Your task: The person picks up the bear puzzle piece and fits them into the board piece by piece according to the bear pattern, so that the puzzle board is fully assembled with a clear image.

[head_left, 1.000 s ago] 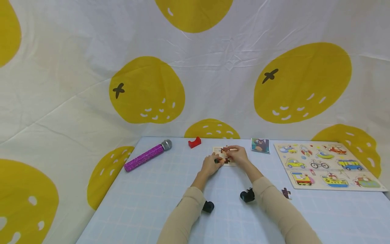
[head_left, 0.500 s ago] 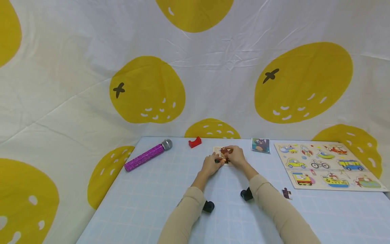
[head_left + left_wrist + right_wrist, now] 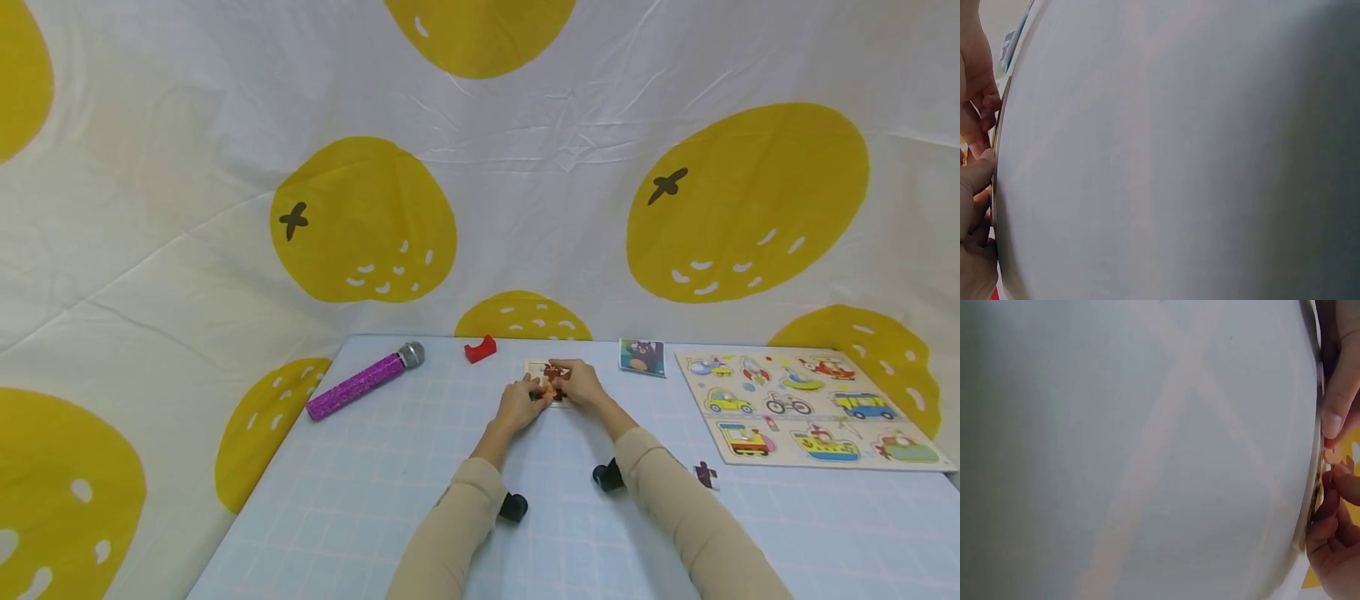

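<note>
"What's lying closest?"
"A loose jigsaw piece (image 3: pixel 706 475), at four o'clock from the jigsaw board (image 3: pixel 534 367)."
"Where's that sitting?"
"Straight ahead, at twelve o'clock. The left hand (image 3: pixel 517 406) is gripping its eight o'clock side. The right hand (image 3: pixel 582 385) is pinching a brown piece (image 3: pixel 556 372) on it."
"And farther back?"
"A bear picture (image 3: pixel 642 357) is lying at two o'clock from the board."

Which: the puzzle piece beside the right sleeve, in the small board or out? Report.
Out: the puzzle piece lies on the table, apart from the small board.
</note>
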{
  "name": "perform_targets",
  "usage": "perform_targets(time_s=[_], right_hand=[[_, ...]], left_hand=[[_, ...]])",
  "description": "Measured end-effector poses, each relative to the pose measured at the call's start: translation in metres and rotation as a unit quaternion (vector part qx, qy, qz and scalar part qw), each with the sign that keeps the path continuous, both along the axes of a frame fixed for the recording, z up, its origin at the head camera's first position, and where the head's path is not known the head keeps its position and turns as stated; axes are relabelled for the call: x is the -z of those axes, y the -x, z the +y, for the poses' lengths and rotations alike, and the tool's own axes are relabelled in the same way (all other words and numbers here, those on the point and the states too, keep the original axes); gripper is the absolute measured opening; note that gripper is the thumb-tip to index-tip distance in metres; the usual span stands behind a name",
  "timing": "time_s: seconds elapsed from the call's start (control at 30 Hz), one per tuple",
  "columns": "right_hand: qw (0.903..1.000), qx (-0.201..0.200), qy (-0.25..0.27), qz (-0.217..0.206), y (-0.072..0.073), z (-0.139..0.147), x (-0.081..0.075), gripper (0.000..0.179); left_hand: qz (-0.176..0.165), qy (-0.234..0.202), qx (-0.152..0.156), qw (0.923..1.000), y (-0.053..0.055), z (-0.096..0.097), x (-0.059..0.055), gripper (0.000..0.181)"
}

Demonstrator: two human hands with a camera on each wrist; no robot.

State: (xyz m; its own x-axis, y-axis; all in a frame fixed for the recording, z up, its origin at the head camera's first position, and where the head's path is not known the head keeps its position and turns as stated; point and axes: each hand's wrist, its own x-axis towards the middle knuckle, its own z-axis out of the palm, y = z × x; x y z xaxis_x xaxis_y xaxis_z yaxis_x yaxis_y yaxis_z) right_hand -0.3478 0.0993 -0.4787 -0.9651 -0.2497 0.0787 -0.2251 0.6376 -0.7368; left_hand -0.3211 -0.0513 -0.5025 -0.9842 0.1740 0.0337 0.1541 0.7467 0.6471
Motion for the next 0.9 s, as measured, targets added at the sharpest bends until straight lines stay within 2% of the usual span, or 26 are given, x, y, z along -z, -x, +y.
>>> perform_targets(time_s=[0.13, 0.23, 0.47, 0.6, 0.8, 0.9], right_hand=[[0.9993, 0.001, -0.039, 0.002, 0.0022, -0.0018, -0.0021, 0.048], [0.9988, 0.007, -0.047, -0.011, 0.0031, -0.0026, -0.003, 0.049], [0.9955, 0.008, -0.093, 0.016, 0.0044, -0.0017, -0.0008, 0.044], [0.9955, 0.0, -0.091, 0.024, 0.004, -0.0014, 0.0023, 0.045], [0.997, -0.019, -0.063, 0.042, 0.0045, -0.0011, 0.0022, 0.057], [0.9969, -0.021, -0.061, 0.046, 0.0053, -0.001, 0.0021, 0.049]], left_hand=[[0.011, 0.0, 0.007, 0.9999, 0.0007, 0.0002, 0.0007, 0.028], [0.009, 0.0, 0.005, 1.0, 0.0011, 0.0003, 0.0009, 0.028], [-0.006, -0.004, -0.002, 1.0, 0.0003, -0.0001, 0.0006, 0.029], [0.002, -0.001, 0.001, 1.0, 0.0001, -0.0007, 0.0011, 0.028], [0.018, -0.001, 0.005, 0.9998, 0.0005, -0.0007, 0.0022, 0.028], [0.018, -0.003, 0.006, 0.9998, 0.0006, -0.0006, 0.002, 0.027]])
